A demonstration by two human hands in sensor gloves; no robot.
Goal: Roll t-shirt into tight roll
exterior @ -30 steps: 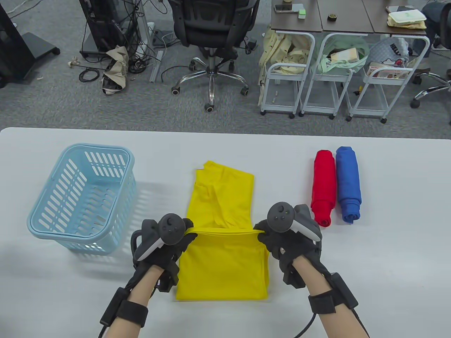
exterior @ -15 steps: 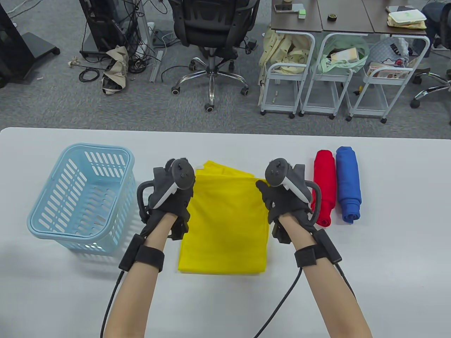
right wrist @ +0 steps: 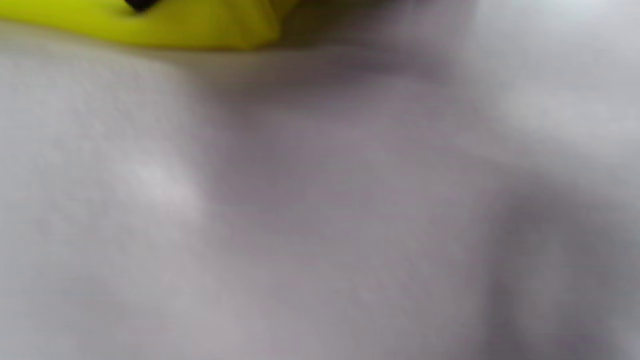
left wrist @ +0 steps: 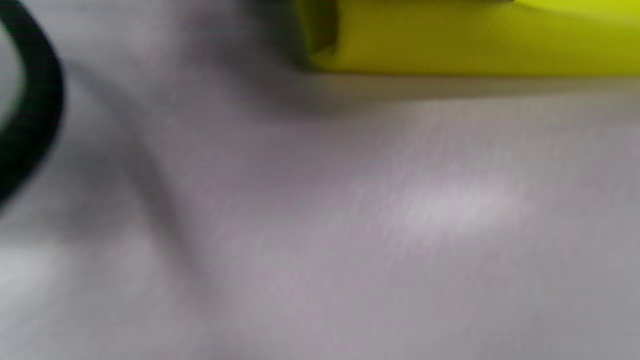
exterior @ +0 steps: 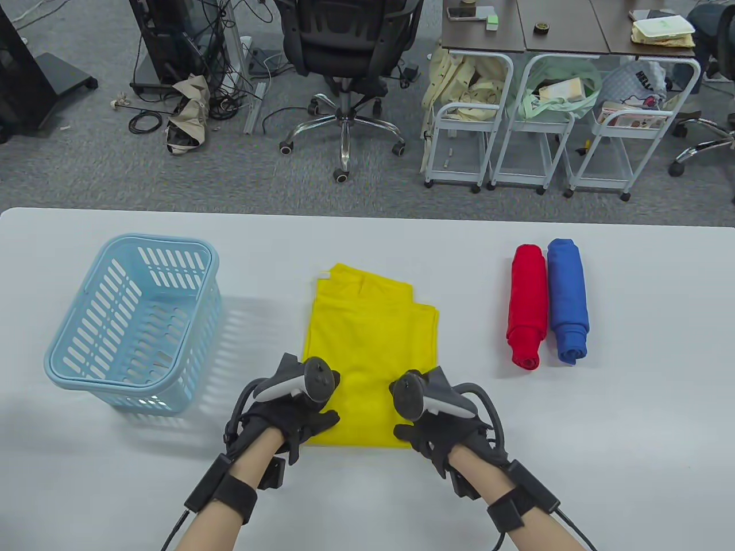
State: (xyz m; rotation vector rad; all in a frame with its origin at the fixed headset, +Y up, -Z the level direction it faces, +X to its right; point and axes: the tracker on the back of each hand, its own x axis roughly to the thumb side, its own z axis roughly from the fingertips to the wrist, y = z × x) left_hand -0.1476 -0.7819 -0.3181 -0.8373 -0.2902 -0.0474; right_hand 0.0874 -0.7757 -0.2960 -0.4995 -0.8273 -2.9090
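The yellow t-shirt [exterior: 367, 344] lies folded flat in the middle of the white table [exterior: 603, 430], its collar end at the far side. My left hand [exterior: 314, 422] rests on the near left corner of the shirt, fingers laid across the fabric and pointing right. At the near right corner my right hand [exterior: 409, 433] lies with its fingers pointing left along the hem. The wrist views are blurred: each shows only the yellow t-shirt edge [left wrist: 475, 40] [right wrist: 150, 25] at the top, above bare table.
A light blue basket [exterior: 155, 240] stands at the left of the table. A red roll [exterior: 527, 304] and a blue roll [exterior: 567, 298] lie side by side at the right. Beyond the far edge are an office chair and carts.
Both hands carried the shirt's near part forward over the far part, let go there, then drew back to the new near edge. The shirt is now shorter and doubled.
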